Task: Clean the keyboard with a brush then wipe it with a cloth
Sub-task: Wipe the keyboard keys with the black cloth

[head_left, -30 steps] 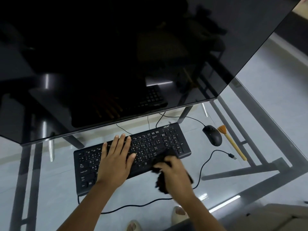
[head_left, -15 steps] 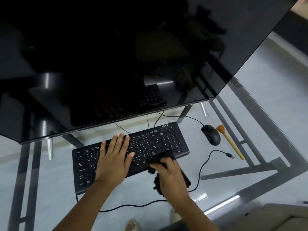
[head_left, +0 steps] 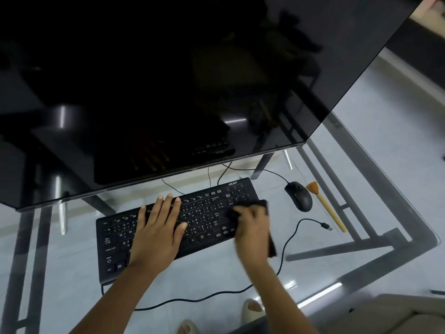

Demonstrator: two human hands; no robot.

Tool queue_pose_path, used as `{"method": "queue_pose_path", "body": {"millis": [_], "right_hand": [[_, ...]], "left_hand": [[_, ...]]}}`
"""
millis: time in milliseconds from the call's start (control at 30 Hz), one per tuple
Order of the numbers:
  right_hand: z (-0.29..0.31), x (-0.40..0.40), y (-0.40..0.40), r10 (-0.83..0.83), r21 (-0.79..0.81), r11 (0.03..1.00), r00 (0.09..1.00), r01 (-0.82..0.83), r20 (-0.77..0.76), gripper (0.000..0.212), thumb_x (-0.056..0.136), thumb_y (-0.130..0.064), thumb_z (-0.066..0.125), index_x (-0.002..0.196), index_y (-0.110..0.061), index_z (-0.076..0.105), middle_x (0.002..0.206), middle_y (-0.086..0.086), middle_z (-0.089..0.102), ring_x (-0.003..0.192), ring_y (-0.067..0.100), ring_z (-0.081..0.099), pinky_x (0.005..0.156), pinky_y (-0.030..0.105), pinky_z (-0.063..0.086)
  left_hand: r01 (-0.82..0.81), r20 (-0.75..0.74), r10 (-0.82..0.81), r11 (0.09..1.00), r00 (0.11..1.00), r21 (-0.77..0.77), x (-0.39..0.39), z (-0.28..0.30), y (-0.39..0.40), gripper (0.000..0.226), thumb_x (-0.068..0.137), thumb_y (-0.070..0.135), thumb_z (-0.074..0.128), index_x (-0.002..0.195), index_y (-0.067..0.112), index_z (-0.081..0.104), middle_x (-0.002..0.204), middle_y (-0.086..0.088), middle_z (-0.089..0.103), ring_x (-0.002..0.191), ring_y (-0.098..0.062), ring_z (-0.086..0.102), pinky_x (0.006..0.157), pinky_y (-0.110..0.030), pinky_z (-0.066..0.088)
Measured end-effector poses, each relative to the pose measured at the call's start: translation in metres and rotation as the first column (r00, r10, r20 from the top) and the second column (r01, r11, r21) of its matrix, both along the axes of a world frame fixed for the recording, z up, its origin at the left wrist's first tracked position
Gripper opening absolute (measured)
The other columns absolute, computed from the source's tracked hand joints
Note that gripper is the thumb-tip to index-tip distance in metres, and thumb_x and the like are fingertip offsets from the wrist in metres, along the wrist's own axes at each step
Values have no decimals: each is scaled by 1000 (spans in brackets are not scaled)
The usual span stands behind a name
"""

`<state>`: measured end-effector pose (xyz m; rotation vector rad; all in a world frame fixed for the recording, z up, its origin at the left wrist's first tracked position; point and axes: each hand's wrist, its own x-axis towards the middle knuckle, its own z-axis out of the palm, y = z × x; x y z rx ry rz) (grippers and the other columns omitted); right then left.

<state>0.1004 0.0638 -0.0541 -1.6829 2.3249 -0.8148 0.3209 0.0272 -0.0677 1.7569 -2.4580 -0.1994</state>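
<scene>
Right grip: my right hand (head_left: 252, 227) has its fingers curled round the dark crumpled cloth (head_left: 263, 205), pressed on the right end of the black flat plastic keyboard (head_left: 204, 213).
Left grip: my left hand (head_left: 159, 227) lies flat with fingers straight on the middle keys, pinning the board.
Axis: the keyboard's long axis runs from near-left to far-right on the glass surface (head_left: 361, 145); the unwiped stretch, I judge, lies leftward from the cloth (under and past my left hand).
Brush: the wooden-handled brush (head_left: 325, 208) lies untouched, beyond the black mouse (head_left: 299, 196).
</scene>
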Motion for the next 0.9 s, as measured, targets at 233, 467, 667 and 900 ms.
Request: {"method": "queue_pose_path", "body": {"millis": [233,467,667,900], "right_hand": [[5,-18,-36,138,-7,990,990,-138,4,49,88,-2,48,134,-19,52,111,13,55,94,30,53,84,45,49],[6,30,-44,294,48,955,955,-292,-43,44,91,-9,58,134,-5,51,110,18,54,94,31,53,87,43,49],[2,-30,-81,-23,42,999,996,27,-81,36,92,-3,50,126,-8,59,114,18,57,92,33,53,84,39,47],[3,43,-62,428,34,903,890,-428,-157,54,80,7,61,128,-16,59,122,11,56,99,27,52,87,36,47]], "left_hand": [[2,24,-3,1000,1000,17,1,1,-1,59,100,48,17,151,19,20,158,-1,21,148,-19,8,117,-53,13],[0,12,0,1000,1000,14,2,2,0,60,100,49,17,151,18,22,158,-2,22,147,-20,9,116,-53,13],[6,-6,-6,1000,1000,14,1,2,1,59,100,48,18,151,18,21,158,-3,22,147,-20,9,116,-53,13],[4,0,-4,1000,1000,19,0,5,1,60,100,48,19,150,16,26,156,-5,26,146,-23,15,115,-53,15]]}}
